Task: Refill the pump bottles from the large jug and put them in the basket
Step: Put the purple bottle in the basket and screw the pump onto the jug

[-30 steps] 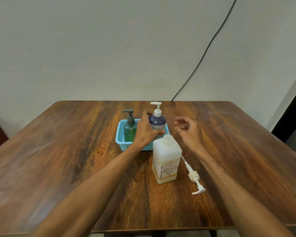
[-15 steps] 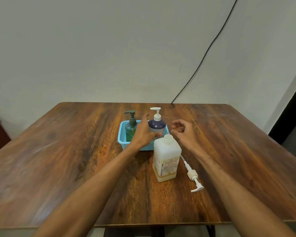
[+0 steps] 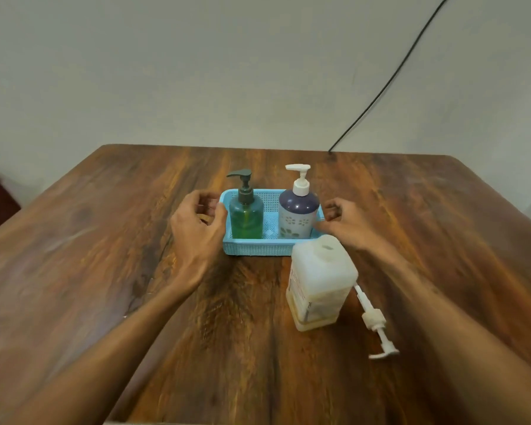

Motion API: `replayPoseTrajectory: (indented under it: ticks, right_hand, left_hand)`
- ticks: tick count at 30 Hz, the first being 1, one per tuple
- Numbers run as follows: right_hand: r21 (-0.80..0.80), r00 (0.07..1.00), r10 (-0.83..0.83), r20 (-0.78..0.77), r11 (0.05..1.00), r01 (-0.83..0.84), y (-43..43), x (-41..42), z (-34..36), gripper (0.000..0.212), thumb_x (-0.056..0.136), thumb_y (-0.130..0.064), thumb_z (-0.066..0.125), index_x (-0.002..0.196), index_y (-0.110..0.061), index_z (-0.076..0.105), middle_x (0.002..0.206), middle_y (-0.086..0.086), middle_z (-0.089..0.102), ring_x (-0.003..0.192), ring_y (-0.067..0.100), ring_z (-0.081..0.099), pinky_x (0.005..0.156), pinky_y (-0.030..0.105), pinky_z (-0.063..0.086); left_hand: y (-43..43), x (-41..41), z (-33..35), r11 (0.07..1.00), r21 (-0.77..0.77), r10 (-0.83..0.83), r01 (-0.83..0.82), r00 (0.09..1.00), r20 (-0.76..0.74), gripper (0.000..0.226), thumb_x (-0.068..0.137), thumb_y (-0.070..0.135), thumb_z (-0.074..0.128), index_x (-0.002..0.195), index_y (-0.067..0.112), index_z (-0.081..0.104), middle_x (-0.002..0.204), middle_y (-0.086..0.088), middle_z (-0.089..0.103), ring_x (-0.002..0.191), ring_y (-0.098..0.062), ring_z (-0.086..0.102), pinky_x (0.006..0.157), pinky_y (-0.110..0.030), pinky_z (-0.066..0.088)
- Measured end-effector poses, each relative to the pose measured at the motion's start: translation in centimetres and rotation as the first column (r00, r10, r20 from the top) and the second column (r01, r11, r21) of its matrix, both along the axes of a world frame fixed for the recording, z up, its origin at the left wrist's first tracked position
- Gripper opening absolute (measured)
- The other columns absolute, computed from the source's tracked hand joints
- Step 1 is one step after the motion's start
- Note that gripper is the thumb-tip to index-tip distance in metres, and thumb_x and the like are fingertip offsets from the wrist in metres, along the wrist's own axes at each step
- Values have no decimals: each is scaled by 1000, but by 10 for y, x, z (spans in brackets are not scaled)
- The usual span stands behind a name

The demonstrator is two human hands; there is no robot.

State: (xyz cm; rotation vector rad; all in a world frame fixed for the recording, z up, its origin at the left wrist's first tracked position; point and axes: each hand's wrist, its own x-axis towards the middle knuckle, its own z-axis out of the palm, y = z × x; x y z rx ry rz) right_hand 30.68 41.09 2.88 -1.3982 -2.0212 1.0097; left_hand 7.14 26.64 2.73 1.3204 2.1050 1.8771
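Your basket (image 3: 258, 248) held the left pump bottle (image 3: 246, 217) and the right pump bottle (image 3: 298, 216) side by side. The jug (image 3: 319, 280) stood just before the basket's right corner; the loose pump (image 3: 374, 322) lay before and right of the basket.

Dark brown wood grain on the table (image 3: 105, 240), streaked with orange and reddish bands. Light blue all over the basket (image 3: 258, 248), in a fine mesh of small holes. Clear green for the left pump bottle (image 3: 246, 220), under a dark grey pump head (image 3: 242, 179). Deep purple on the shoulders of the right pump bottle (image 3: 298, 214), pale below with a small flower-and-leaf print, topped in white. Milky white for the large jug (image 3: 319, 280), yellowish at the base. White for the loose pump (image 3: 373, 322). Black for the cable (image 3: 380, 93), against a pale greyish wall (image 3: 196, 72).
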Motion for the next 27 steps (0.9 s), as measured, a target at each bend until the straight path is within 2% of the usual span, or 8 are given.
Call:
replayPoseTrajectory:
  ticks: [4, 9, 14, 15, 18, 20, 23, 27]
  right_hand:
    - [-103, 998, 52, 43, 994, -48, 6, -8, -1, 46, 90, -6, 68, 133, -10, 53, 114, 2, 63, 78, 6, 65, 55, 21, 55]
    - [-148, 993, 31, 112, 989, -14, 4, -12, 9, 42, 90, -3, 65, 130, -10, 54, 112, 6, 69, 67, 6, 67, 51, 23, 56]
    - [-204, 987, 15, 160, 979, 18, 5, -19, 26, 39, 93, -1, 61, 130, -11, 54, 117, 6, 68, 70, 18, 73, 50, 30, 60]
    - [-209, 988, -4, 157, 977, 38, 7, -22, 30, 38, 93, 0, 61, 129, -11, 55, 116, 6, 67, 72, 18, 73, 50, 30, 60]
    - [-208, 987, -54, 150, 975, 85, 18, -30, 38, 35, 93, 0, 62, 126, -10, 57, 119, 10, 68, 72, 14, 69, 48, 26, 58]
    - [-225, 988, -75, 138, 969, 105, 31, -37, 42, 34, 93, 1, 60, 126, -9, 57, 115, 11, 69, 71, 18, 72, 46, 29, 58]
    - [-232, 987, -94, 132, 965, 123, 54, -51, 46, 35, 94, 1, 58, 127, -10, 57, 112, 12, 70, 69, 23, 75, 44, 32, 57]
    - [-220, 981, -97, 169, 966, 134, 84, -69, 48, 34, 94, 2, 55, 125, -10, 57, 110, 10, 69, 69, 24, 74, 40, 28, 53]
  left_hand:
    - [18, -19, -19, 946, -323, -3, 12, 1000, 27, 47, 90, 15, 70, 134, 10, 56, 119, -1, 64, 99, -19, 64, 84, -38, 56]
    - [29, -30, -6, 802, -573, -138, 168, 986, 96, 37, 84, -2, 66, 120, 6, 72, 106, -9, 77, 91, -23, 72, 82, -44, 61]
    - [40, -32, 23, 724, -668, -147, 170, 985, 91, 34, 79, -12, 63, 107, 0, 77, 102, -9, 78, 79, -13, 67, 57, -14, 52]
    - [43, -32, 28, 720, -672, -137, 173, 985, 107, 34, 79, -12, 62, 106, 0, 77, 102, -9, 78, 79, -13, 68, 56, -13, 53]
    - [61, -38, 38, 721, -672, -101, 171, 985, 142, 31, 76, -10, 61, 100, 2, 78, 97, -9, 79, 81, -21, 74, 67, -34, 61]
    - [77, -44, 44, 720, -674, -92, 163, 986, 140, 29, 75, -9, 60, 97, 1, 78, 92, -8, 79, 76, -20, 73, 68, -40, 60]
    - [104, -54, 49, 723, -675, -75, 144, 989, 129, 28, 78, -8, 61, 99, 1, 77, 92, -4, 77, 71, -12, 64, 68, -38, 59]
    - [138, -66, 46, 722, -678, -60, 134, 989, 132, 27, 80, -10, 61, 101, -2, 76, 96, -12, 78, 78, -18, 67, 67, -36, 55]
